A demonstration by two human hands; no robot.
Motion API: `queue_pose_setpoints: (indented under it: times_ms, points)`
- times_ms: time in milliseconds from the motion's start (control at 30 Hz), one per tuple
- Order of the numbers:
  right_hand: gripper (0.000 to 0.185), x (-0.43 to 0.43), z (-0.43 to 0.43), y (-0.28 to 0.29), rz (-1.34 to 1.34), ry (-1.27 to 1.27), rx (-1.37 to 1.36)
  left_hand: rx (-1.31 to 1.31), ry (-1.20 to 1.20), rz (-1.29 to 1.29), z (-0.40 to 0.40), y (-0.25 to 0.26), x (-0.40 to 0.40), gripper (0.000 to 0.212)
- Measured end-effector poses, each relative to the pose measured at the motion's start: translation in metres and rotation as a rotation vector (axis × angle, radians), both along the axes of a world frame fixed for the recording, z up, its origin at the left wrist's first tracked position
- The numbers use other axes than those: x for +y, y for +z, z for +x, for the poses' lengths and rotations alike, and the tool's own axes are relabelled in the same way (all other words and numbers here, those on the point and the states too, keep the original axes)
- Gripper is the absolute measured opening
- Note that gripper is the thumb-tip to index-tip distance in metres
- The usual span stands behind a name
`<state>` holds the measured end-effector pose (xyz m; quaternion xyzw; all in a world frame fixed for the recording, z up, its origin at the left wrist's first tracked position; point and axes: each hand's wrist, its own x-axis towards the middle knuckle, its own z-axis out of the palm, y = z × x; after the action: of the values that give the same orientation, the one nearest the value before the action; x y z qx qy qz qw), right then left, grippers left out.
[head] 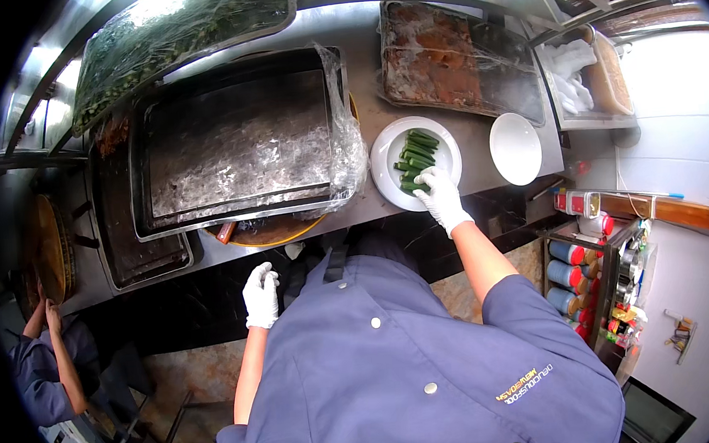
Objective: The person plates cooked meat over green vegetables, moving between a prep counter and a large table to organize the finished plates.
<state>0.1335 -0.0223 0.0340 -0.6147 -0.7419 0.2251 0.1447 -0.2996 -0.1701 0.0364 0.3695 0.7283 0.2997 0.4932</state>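
Note:
My right hand [438, 195], in a white glove, reaches over the near rim of a round white plate [381, 163]. Its fingertips touch the lowest of several green vegetable pieces, perhaps okra [415, 154], laid in a row on the plate; whether they grip one I cannot tell. Beside the plate, to the right, is a white bowl [515, 149]. My left hand [262, 296], gloved too, hangs in front of the counter's edge near my body, fingers curled, with nothing visible in it. A large dark metal tray [236, 149] with plastic film bunched at its right end lies left of the plate.
Behind the plate stands a film-covered tray with reddish-brown residue [429, 59]. A film-wrapped tray of green vegetables [190, 34] is at upper left. Under the dark tray show a round board [280, 230] and a brown handle [226, 233]. A co-worker [48, 370] stands far left; a shelf of jars [564, 272] is at right.

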Motion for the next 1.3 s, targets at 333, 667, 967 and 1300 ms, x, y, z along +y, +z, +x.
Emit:
queue_pose_setpoints:
  times_ms: [333, 667, 967, 1300]
  points:
    - [0.024, 0.007, 0.002, -0.020, -0.015, -0.311, 0.412, -0.075, 0.266, -0.068, 0.028, -0.012, -0.025, 0.027]
    - [0.027, 0.073, -0.140, 0.003, -0.504, -0.067, 0.894, -0.037, 0.326, 0.045, 0.035, 0.003, -0.012, 0.026]
    - [0.019, 0.044, -0.093, 0.060, -0.519, -0.038, 0.786, -0.814, 0.635, 0.292, -0.021, 0.013, 0.018, 0.051]
    - [0.008, 0.004, -0.026, 0.141, -0.634, -0.270, 1.002, -1.002, 0.474, 0.366, -0.044, 0.066, -0.012, 0.073]
